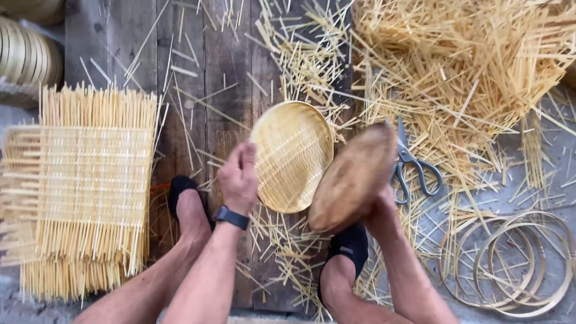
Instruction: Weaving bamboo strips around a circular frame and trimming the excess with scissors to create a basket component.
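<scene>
Centrally, the left hand was curled around the left rim of a round woven bamboo tray, thumb and fingers pinching its edge, a dark watch band on the wrist. The tray was held tilted up toward the camera above the wooden board floor, near the middle of the boards. The right hand sat mostly hidden behind a brown oval wooden mould, gripping it from below; how its fingers lay could not be told. The mould's upper left edge touched or overlapped the tray's right rim.

Below the hands, two feet in black socks rested on the boards, the left foot beside the left wrist, the right foot under the mould.

Just right of the mould, a pair of grey-handled scissors lay among loose bamboo strips. A large heap of cut strips filled the upper right, spilling over the right edge of the boards. Thin bamboo hoops lay stacked in the lower right corner on the grey ground. At the left edge, a pile of square woven mats with fringed ends lay partly on the boards. Coiled bamboo rims stood in the upper left corner.
</scene>
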